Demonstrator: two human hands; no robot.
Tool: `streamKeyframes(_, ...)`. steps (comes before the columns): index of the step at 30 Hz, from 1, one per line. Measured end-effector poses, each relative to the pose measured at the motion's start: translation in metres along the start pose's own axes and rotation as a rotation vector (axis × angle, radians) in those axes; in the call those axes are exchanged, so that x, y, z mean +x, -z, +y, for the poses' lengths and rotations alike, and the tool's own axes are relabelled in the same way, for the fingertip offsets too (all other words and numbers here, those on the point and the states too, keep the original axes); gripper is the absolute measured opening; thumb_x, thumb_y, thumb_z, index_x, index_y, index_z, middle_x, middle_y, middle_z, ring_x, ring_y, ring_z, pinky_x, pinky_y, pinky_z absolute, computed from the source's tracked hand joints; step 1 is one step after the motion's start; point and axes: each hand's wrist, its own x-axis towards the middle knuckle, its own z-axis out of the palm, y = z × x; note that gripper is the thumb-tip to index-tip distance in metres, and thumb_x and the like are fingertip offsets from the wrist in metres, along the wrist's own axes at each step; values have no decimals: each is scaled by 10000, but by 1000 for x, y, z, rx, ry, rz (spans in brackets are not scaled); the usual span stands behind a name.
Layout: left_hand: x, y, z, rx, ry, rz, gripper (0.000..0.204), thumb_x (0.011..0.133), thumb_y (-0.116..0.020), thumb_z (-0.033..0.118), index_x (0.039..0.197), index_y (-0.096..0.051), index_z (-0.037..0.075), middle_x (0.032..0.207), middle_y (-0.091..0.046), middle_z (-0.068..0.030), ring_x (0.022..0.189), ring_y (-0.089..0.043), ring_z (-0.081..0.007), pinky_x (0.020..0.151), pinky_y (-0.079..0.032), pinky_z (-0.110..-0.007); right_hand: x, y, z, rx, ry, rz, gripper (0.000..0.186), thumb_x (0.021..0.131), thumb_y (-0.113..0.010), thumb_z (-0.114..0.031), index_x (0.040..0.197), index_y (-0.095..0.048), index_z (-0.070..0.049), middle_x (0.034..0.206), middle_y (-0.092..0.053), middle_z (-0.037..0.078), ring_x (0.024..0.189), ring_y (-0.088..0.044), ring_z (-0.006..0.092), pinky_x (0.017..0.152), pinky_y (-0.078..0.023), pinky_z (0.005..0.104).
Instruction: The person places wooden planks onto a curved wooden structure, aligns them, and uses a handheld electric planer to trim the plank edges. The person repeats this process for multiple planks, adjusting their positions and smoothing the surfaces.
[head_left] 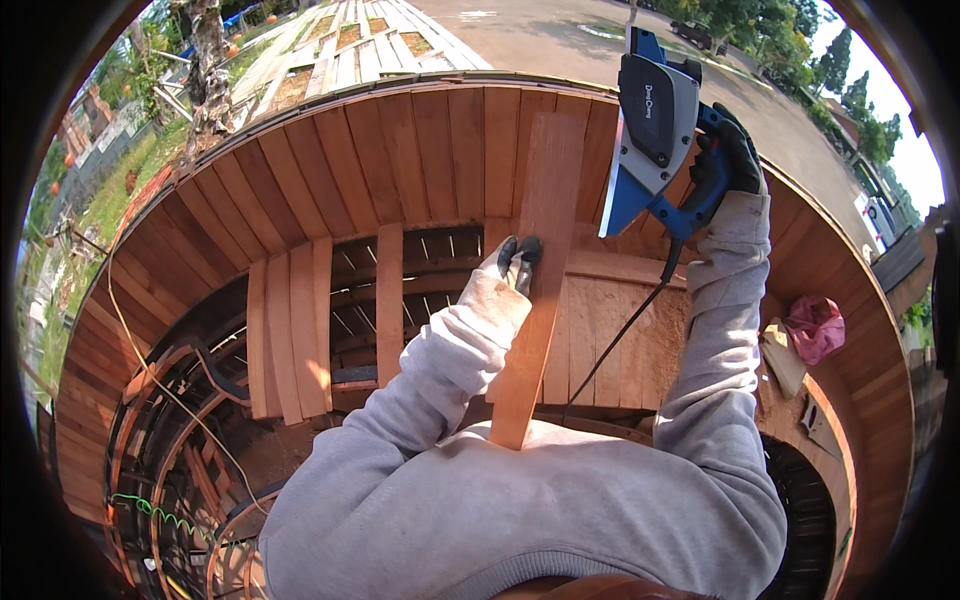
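A blue and grey electric planer [655, 125] is in my right hand [735, 155], which wears a dark glove and is wrapped round its rear handle. The planer is tilted up, its flat sole turned to the left, apart from the plank. A long reddish-brown plank [553, 190] runs from the far curved wall back to my chest. My left hand [515, 262], in a glove with dark fingertips, grips the plank's left edge about midway along. From the planer a black cord [635, 320] hangs down toward my body.
A curved wall of upright boards [400, 155] surrounds me. Loose boards [290, 330] lie over dark open framing at the left. On the right ledge rests a pink cloth or bag [815, 328]. A yellowish cord [165, 385] and a green coiled line [150, 508] cross the left side.
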Motion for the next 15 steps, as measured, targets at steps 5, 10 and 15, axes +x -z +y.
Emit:
streamKeyframes(5,46,84,-13,703,-47,278,336,1044,-559,342,1145,-669,41,872,-694,-106,723,-563,-206,655,-449,-320,-49,10,-6,-360,-110,7,386,979,-644,-258,1315,-628,-71,888,-685,60,622,-608,106,540,-516,251)
streamKeyframes(10,78,159,-80,988,244,341,415,1032,-517,451,1122,-682,81,977,-700,-196,891,-642,-363,771,-488,-419,-88,61,47,-737,-321,-41,340,946,-715,-234,1245,-665,-81,844,-660,14,622,-576,81,492,-461,229)
streamKeyframes(15,82,157,-115,1124,419,198,458,1026,-471,487,1146,-675,94,1088,-686,-231,1052,-634,-426,859,-495,-484,-104,129,90,-743,-450,79,328,929,-731,-231,1223,-696,-91,924,-694,18,692,-615,93,511,-491,253)
